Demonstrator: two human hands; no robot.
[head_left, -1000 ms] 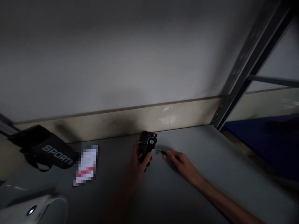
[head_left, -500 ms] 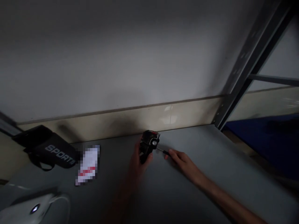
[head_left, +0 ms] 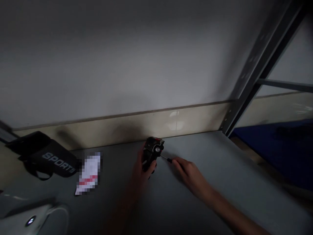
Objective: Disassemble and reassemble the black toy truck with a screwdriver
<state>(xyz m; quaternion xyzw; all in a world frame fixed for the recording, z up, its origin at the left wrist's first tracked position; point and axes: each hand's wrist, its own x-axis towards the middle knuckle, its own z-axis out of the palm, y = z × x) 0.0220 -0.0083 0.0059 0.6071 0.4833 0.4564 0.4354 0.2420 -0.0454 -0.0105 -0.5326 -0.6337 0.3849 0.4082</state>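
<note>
One left hand [head_left: 142,172] is clasping a wheeled object [head_left: 152,147]; right hand [head_left: 188,171], freshly rolled over, is gripping, apparently turning, a screwdriver [head_left: 168,160].

Cannot see the whole screwdriver handle [head_left: 169,160] within the right hand [head_left: 187,170]. Cannot read the pixelated sheet [head_left: 88,171], nor follow the white device [head_left: 19,218] past bottom left.

The grey tabletop [head_left: 202,148] bears a black case [head_left: 57,158]; a blurred white item [head_left: 88,171]; a white device [head_left: 19,220].
</note>
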